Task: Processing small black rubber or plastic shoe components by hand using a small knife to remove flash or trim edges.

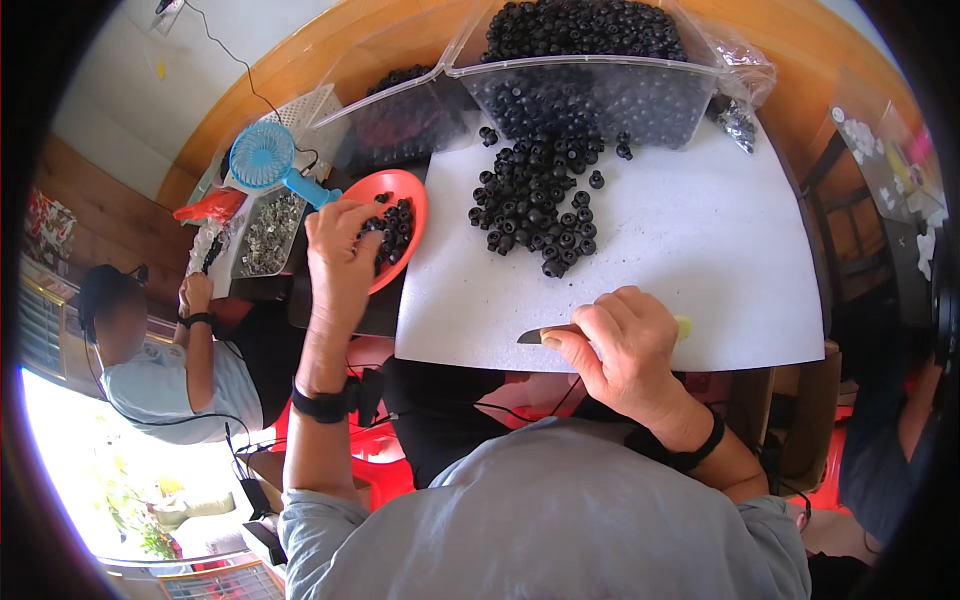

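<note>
Low in the frame, right of centre, the right hand (625, 350) rests at the near edge of a white board (700, 250), its fingers (590, 325) curled shut around a small knife (540, 335) whose blade points left. At centre left, the left hand (340, 255) reaches into a red bowl (412, 195) of small black round parts (395, 225), fingertips pinched together on them. A loose heap of black parts (535, 205) lies mid-board. At the top, two clear plastic bins (580, 90) hold more. A blue handheld fan (265, 155) sits upper left on the tabletop (300, 60).
</note>
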A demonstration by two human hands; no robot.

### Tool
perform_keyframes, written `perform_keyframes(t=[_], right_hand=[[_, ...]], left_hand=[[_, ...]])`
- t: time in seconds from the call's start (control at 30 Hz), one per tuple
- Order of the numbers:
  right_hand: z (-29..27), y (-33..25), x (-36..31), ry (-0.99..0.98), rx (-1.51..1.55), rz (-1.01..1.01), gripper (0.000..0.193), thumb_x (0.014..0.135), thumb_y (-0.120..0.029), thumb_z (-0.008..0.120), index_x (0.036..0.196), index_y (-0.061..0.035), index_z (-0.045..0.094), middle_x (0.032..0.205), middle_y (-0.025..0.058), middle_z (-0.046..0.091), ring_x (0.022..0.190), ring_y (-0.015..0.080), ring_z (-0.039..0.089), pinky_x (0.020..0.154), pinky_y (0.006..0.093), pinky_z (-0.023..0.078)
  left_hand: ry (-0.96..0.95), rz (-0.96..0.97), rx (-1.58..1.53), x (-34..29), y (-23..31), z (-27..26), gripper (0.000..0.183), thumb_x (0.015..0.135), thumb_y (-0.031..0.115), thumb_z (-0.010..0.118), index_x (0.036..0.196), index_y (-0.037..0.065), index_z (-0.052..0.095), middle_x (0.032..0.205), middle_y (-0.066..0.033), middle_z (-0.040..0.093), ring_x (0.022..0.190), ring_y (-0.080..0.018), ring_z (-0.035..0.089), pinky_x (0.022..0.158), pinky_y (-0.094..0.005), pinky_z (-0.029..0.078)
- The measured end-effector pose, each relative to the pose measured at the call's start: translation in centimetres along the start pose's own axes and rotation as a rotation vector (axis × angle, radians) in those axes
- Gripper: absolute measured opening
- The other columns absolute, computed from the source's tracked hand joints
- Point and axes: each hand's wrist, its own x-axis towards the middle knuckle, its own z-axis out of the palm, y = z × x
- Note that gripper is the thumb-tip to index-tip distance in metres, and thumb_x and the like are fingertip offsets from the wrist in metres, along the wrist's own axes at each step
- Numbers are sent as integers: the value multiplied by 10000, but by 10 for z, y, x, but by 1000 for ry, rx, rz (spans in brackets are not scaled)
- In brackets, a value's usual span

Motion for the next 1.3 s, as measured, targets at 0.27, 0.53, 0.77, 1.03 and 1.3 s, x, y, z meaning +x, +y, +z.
perform_keyframes(t=[0.27, 0.53, 0.77, 1.03, 1.3], right_hand=[[2, 0, -4, -2, -51, -11, 338, 852, -277, 852, 766, -111, 570, 680, 27, 509, 648, 239, 527, 550, 389, 400], [2, 1, -5, -13, -66, -21, 330, 858, -276, 840, 759, -114, 569, 689, 21, 481, 667, 230, 508, 567, 380, 390], [4, 2, -7, -4, -89, -24, 315, 865, -283, 834, 774, -110, 587, 707, 20, 505, 679, 232, 515, 570, 377, 400], [7, -1, -9, 26, -170, -36, 176, 862, -195, 809, 929, -88, 687, 757, 23, 506, 760, 246, 539, 635, 392, 396], [-14, -6, -13, -245, -377, -107, 345, 800, -56, 687, 1138, -109, 728, 964, 105, 513, 872, 318, 546, 725, 445, 388]], left_hand=[[-189, 222, -52, -5, 67, 70, 253, 794, -11, 803, 1037, 24, 741, 986, -130, 626, 965, -363, 603, 852, -462, 527], [-256, 98, -98, -8, 55, 65, 168, 829, -12, 740, 994, 16, 722, 953, -134, 627, 955, -359, 612, 825, -470, 528], [-200, 182, -33, -10, 62, 68, 162, 830, -10, 743, 988, 16, 723, 936, -128, 621, 926, -353, 606, 788, -461, 526], [-216, 233, -25, -38, 80, 57, 245, 835, -63, 741, 1068, 10, 731, 958, -117, 618, 919, -316, 611, 780, -426, 522], [-137, 270, 56, -43, 77, 63, 268, 822, -69, 732, 1081, 0, 735, 972, -119, 622, 929, -322, 603, 801, -423, 525]])
